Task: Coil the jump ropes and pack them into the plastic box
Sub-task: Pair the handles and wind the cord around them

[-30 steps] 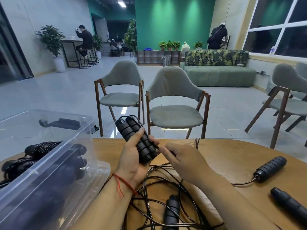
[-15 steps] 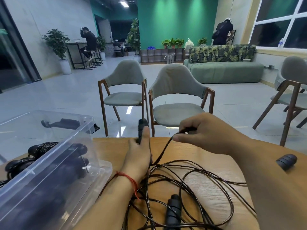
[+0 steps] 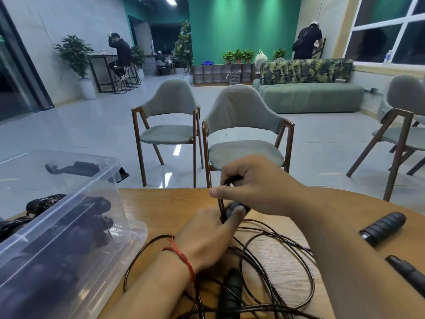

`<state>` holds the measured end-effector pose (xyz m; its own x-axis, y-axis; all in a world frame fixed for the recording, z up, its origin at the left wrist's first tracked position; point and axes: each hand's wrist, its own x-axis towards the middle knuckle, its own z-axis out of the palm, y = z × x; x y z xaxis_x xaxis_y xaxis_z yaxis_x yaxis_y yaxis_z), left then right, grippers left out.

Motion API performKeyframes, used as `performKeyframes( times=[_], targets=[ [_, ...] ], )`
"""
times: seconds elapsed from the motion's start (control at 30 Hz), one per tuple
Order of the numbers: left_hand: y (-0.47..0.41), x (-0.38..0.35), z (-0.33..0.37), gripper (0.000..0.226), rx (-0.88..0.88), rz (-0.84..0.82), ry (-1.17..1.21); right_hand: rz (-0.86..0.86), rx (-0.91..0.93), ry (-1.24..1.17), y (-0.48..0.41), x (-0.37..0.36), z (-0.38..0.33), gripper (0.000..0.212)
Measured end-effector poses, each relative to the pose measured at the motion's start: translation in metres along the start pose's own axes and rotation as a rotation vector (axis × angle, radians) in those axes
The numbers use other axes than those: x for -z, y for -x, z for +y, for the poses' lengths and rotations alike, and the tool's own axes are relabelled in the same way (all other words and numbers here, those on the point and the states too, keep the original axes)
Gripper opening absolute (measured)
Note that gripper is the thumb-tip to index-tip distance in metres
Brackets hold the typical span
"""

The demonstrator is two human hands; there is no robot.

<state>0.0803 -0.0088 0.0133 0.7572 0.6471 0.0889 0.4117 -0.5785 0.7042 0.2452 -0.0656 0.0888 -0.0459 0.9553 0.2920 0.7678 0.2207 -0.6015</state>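
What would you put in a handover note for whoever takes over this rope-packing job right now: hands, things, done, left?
Left hand grips a pair of black ribbed handles.
Right hand pinches their thin black cord just above.
Clear plastic box, at left, already holds coiled black ropes.
Left to do: finish coiling this rope, box it, then deal with the loose black handles on the wooden table.

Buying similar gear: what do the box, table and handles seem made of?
Box: clear, glossy plastic; contents show through. Table: wood or wood veneer, matte, grain visible. Handles: black, ribbed, matte; probably rubber or foam.
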Motion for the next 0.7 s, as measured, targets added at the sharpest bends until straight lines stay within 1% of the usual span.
performKeyframes(
  times=[0.07,0.13,0.2,0.27,0.37,0.5,0.57,0.67,0.7],
  targets=[
    [0.004,0.0,0.002,0.043,-0.027,0.004,-0.1,-0.058,0.026,0.024,-0.001,-0.006,-0.006,0.032],
    [0.005,-0.001,-0.001,0.042,-0.037,0.014,-0.149,-0.073,0.024,0.032,0.0,-0.004,-0.004,0.032],
    [0.006,-0.002,-0.003,0.038,-0.092,0.019,-0.139,-0.066,-0.006,-0.002,0.002,0.003,0.001,0.031],
    [0.005,-0.004,-0.005,0.043,-0.157,0.03,-0.111,-0.039,-0.048,-0.097,0.005,0.014,0.011,0.031],
    [0.004,-0.006,-0.007,0.042,-0.248,0.099,-0.024,-0.037,-0.112,-0.225,0.009,0.026,0.025,0.031],
    [0.007,-0.003,-0.008,0.042,-0.398,0.229,0.128,-0.124,-0.209,-0.394,0.01,0.024,0.035,0.027],
    [0.008,-0.001,-0.009,0.041,-0.457,0.251,0.199,-0.17,-0.229,-0.482,0.009,0.019,0.041,0.024],
    [0.008,-0.001,-0.012,0.029,-0.469,0.288,0.289,-0.229,-0.233,-0.627,0.01,0.004,0.05,0.013],
    [0.008,0.0,-0.012,0.026,-0.452,0.308,0.33,-0.203,-0.229,-0.635,0.007,-0.002,0.051,0.007]
  ],
)
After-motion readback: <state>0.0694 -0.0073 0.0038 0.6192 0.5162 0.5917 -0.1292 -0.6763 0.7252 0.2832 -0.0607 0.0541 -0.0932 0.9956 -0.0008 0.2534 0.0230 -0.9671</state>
